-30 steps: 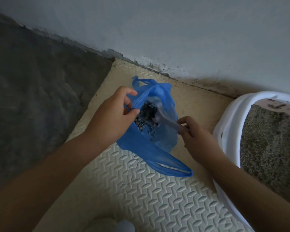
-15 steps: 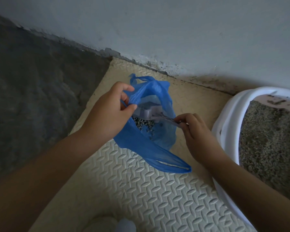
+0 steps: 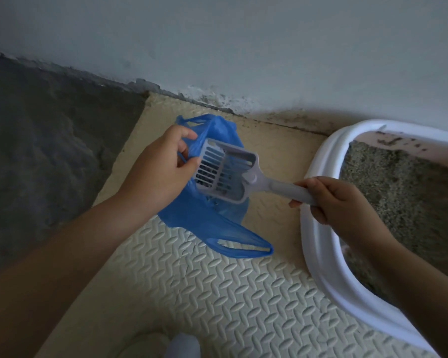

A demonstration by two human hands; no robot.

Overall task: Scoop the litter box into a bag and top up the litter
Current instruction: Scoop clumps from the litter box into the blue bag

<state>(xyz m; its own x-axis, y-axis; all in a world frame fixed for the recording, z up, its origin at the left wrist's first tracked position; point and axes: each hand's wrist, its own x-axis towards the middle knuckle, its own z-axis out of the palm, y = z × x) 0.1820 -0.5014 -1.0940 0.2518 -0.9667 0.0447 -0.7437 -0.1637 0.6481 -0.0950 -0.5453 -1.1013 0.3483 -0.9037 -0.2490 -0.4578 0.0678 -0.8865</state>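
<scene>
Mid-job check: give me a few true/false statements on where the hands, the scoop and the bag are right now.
1. The left hand holds the edge of the blue bag. True.
2. The right hand grips the scoop by its handle. True.
3. The scoop's slotted end is buried in the litter. False: it is over the bag's mouth, outside the litter box.
4. The bag lies inside the litter box. False: it is on the foam mat, beside the box.
5. The litter box's rim is white. True.
</scene>
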